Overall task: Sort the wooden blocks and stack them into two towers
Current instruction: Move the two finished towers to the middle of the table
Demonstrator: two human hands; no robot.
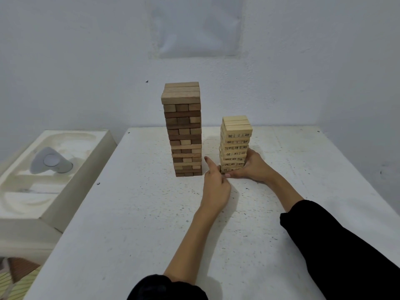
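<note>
Both forearms reach forward, bare from the black sleeves (346, 245) to the wrists. The left hand (216, 187) stands on its edge with the index finger straight and raised, its other fingers curled in against the lower left corner of the pale tower (236, 144). The right hand (254, 167) cups that tower's base from the right, fingers wrapped behind it and thumb low along its front

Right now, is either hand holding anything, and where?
Right hand grips the pale numbered tower low on its right side; left hand at its base, hold unclear.
</note>
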